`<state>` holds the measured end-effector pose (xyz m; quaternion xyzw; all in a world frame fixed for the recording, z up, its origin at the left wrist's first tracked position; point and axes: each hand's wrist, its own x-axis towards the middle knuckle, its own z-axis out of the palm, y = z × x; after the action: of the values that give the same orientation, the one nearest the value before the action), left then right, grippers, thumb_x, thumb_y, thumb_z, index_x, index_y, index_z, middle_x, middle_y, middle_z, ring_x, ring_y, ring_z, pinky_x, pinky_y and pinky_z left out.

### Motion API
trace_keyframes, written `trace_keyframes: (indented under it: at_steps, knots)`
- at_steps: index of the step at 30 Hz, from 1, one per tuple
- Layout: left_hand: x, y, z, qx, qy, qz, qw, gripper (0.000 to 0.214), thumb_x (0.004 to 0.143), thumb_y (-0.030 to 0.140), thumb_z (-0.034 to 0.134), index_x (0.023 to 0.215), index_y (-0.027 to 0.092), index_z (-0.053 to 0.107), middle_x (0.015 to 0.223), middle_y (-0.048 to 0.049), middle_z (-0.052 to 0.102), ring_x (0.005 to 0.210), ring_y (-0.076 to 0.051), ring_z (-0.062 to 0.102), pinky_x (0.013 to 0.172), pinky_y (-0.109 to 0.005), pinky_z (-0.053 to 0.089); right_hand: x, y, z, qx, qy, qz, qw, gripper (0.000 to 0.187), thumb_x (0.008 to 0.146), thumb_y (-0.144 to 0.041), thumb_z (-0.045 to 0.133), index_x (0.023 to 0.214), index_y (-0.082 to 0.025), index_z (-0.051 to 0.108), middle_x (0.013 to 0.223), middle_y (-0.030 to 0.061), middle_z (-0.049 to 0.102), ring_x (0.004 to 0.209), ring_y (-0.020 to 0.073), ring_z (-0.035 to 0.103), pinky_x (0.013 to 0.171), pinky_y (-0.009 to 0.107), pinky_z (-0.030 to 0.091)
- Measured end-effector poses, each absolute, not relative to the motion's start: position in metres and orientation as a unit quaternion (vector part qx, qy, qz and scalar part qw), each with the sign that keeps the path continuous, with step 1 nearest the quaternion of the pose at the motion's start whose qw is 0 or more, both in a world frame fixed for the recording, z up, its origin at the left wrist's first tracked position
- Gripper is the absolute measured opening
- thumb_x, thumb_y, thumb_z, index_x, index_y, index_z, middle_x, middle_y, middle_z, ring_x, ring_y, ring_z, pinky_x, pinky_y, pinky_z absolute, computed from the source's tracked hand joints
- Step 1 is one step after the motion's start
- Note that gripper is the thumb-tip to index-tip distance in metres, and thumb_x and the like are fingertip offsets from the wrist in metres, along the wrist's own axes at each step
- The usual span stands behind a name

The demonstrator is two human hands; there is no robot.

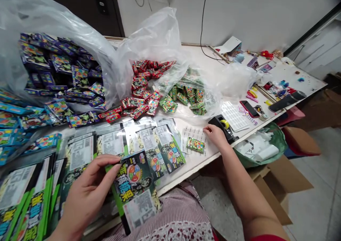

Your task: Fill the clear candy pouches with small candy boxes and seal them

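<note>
My left hand (87, 189) pinches the top edge of a black and green printed candy pouch (135, 187) between thumb and fingers, holding it tilted over the table's front edge. At the right, my right hand (216, 135) has its fingertips pressed together at the upper right edge of a sheet of small stickers (190, 132). Whatever those fingertips hold is too small to make out. On the sticker sheet lies a small green candy box (195, 144). Several more printed pouches (172, 155) lie overlapping on the table between my hands.
Plastic bags spill purple boxes (80, 76), red boxes (140, 85) and green boxes (190, 93). Blue boxes (39, 141) are at left. A black tape dispenser (221, 122) stands beside my right hand, with a phone (249, 108) beyond. Below are a green bag (279, 145) and a carton (277, 184).
</note>
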<state>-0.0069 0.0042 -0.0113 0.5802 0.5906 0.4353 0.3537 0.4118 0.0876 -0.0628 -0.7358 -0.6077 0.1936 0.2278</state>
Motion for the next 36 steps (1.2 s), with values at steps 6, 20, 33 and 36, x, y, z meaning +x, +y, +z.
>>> trace_keyframes:
  at_steps: [6, 20, 33, 36]
  knots:
    - [-0.008, 0.009, -0.016, 0.604, 0.562, 0.441, 0.354, 0.008, 0.086, 0.032, 0.061, 0.092, 0.027, 0.062, 0.097, 0.0008, 0.062, 0.092, -0.019, 0.059, 0.084, -0.030, 0.048, 0.418, 0.074, -0.043, -0.735, -0.584, 0.222, 0.264, 0.021, 0.080, -0.039, 0.053, 0.076, -0.019, 0.057, 0.073, 0.0037, 0.061, 0.070, 0.0199, 0.055, 0.067, 0.033, 0.041]
    - [0.016, 0.006, -0.001, 0.603, 0.474, 0.507, 0.393, 0.003, 0.088, 0.018, 0.055, 0.087, 0.021, 0.057, 0.085, -0.0013, 0.057, 0.083, -0.015, 0.054, 0.075, -0.029, 0.043, 0.191, 0.086, 0.068, -0.315, -0.765, 0.539, 0.156, 0.008, 0.084, -0.022, 0.059, 0.078, -0.018, 0.057, 0.071, -0.0015, 0.059, 0.064, 0.0108, 0.053, 0.061, 0.025, 0.043]
    - [0.022, 0.007, -0.009, 0.550, 0.504, 0.542, 0.387, 0.013, 0.081, 0.023, 0.068, 0.083, 0.020, 0.055, 0.081, 0.0005, 0.057, 0.078, -0.014, 0.054, 0.073, -0.030, 0.042, 0.179, 0.088, 0.055, -0.382, -0.754, 0.523, 0.105, 0.008, 0.083, -0.020, 0.058, 0.076, -0.019, 0.055, 0.066, -0.0017, 0.059, 0.058, 0.0105, 0.053, 0.053, 0.023, 0.040]
    - [0.024, 0.007, -0.009, 0.543, 0.512, 0.552, 0.371, 0.014, 0.080, 0.019, 0.068, 0.082, 0.021, 0.054, 0.080, 0.0010, 0.056, 0.078, -0.014, 0.053, 0.073, -0.030, 0.042, 0.178, 0.091, 0.051, -0.393, -0.743, 0.533, 0.091, 0.008, 0.082, -0.022, 0.059, 0.075, -0.019, 0.055, 0.069, -0.0009, 0.059, 0.058, 0.0098, 0.053, 0.053, 0.023, 0.040]
